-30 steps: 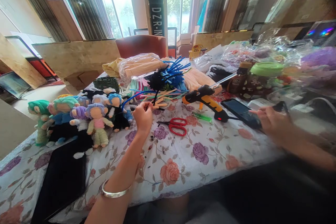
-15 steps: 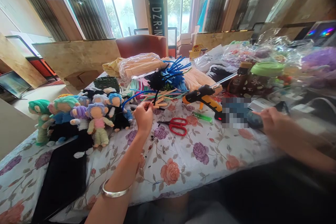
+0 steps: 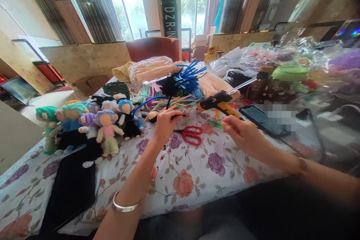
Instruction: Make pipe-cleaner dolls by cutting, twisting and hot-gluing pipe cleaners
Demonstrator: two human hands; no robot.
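Observation:
My left hand point(image 3: 165, 124) is closed in a pinch on a black pipe cleaner point(image 3: 178, 116), whose short dark end sticks out to the right of the fingers. Just behind it shows a small peach-and-black doll part point(image 3: 153, 116); whether the hand touches it I cannot tell. My right hand point(image 3: 244, 137) hovers over the table with fingers curled together, and what they hold, if anything, is hidden. By its fingertips lie a green translucent stick point(image 3: 214, 123) and a black-and-orange glue gun point(image 3: 218, 103). Red-handled scissors point(image 3: 192, 135) rest between the hands.
Several crocheted-looking dolls point(image 3: 107, 127) stand at left, behind a black flat slab point(image 3: 70, 191). Bundled blue and black pipe cleaners point(image 3: 187, 80) lie at the back. A phone point(image 3: 260, 118), a green-lidded jar point(image 3: 289, 78) and plastic-wrapped goods point(image 3: 281, 54) fill the right. Dark scraps dot the flowered tablecloth point(image 3: 135, 191).
My right hand has come leftward from beside the phone toward the glue gun handle. My left hand has shifted slightly right and turned, and the black pipe cleaner's end now points right.

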